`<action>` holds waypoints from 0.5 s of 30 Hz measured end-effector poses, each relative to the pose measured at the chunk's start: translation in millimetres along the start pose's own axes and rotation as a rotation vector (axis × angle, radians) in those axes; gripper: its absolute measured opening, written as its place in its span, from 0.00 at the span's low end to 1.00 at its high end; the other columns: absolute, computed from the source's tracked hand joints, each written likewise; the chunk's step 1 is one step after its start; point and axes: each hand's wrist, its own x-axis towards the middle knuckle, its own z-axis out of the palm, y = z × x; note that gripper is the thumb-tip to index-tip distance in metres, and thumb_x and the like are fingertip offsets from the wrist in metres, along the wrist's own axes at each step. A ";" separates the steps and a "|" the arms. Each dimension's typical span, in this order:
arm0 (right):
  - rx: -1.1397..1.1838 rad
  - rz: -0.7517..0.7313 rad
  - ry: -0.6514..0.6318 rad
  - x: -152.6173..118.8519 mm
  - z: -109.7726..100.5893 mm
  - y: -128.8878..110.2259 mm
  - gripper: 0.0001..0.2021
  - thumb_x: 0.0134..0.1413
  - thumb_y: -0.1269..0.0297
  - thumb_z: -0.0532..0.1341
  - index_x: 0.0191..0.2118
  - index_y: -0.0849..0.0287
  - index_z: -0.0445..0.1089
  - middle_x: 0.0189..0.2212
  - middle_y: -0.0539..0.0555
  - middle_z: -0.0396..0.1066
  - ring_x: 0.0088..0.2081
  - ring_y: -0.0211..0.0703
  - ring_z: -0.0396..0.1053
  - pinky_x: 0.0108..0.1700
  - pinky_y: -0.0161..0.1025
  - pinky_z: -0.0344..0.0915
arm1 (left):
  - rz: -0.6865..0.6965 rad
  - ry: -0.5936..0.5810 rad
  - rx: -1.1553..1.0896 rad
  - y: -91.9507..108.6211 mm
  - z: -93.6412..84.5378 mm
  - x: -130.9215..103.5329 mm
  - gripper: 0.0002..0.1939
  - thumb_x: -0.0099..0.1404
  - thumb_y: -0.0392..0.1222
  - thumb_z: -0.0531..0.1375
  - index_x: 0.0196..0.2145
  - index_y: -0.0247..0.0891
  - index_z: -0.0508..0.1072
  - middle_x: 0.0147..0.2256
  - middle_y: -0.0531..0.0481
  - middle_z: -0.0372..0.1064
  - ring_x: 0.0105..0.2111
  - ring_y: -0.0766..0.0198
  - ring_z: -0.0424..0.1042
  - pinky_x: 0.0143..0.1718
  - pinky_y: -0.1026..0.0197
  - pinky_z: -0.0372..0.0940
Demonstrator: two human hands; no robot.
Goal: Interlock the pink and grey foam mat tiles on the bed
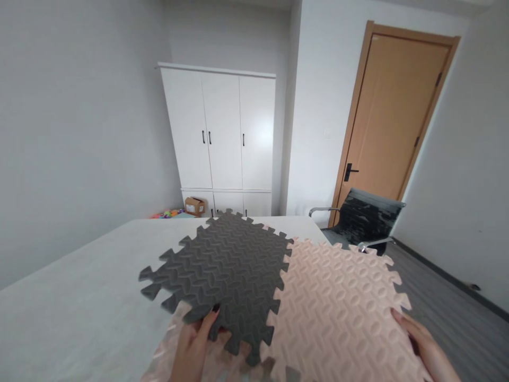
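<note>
A dark grey foam mat tile (234, 265) with jigsaw edges is tilted above the table. My left hand (195, 339) pinches its near edge, thumb on top and the other fingers hidden beneath. To its right, a pink foam mat tile (334, 302) meets the grey one along a toothed seam; whether every tooth is locked, I cannot tell. My right hand (425, 342) grips the pink tile's right edge with the thumb on the upper face. Another pink foam piece (169, 345) shows below the grey tile near my left wrist.
A white table (79, 276) spreads under the tiles. Beyond its far edge stand a white cabinet (222, 132), an open cardboard box (195, 206) and some colourful items (169, 214). A black chair (363, 217) stands at the right, before a wooden door (397, 116).
</note>
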 end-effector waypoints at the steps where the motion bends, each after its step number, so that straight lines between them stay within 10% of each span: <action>1: -0.021 -0.006 -0.062 -4.8 7.5 -5.9 0.19 0.30 0.47 0.66 0.29 0.56 0.76 0.46 0.57 0.74 0.55 0.60 0.63 0.55 0.45 0.60 | 0.090 0.014 0.122 3.2 -5.1 1.8 0.17 0.50 0.47 0.65 0.38 0.38 0.73 0.35 0.53 0.76 0.39 0.61 0.73 0.40 0.65 0.68; 12: -0.049 -0.124 -0.454 -45.1 90.1 -42.0 0.17 0.37 0.46 0.64 0.20 0.55 0.70 0.16 0.48 0.67 0.27 0.48 0.67 0.34 0.40 0.64 | 0.554 -0.207 0.959 21.0 -27.3 2.3 0.13 0.57 0.51 0.57 0.25 0.40 0.73 0.25 0.50 0.74 0.30 0.60 0.73 0.34 0.62 0.67; 15: 0.001 -0.116 -0.442 -44.3 97.7 -46.3 0.17 0.36 0.46 0.65 0.20 0.57 0.70 0.16 0.49 0.68 0.28 0.49 0.67 0.34 0.40 0.64 | 0.588 -0.048 0.860 23.3 -34.3 1.7 0.12 0.54 0.52 0.59 0.26 0.40 0.74 0.27 0.49 0.75 0.31 0.57 0.73 0.36 0.59 0.68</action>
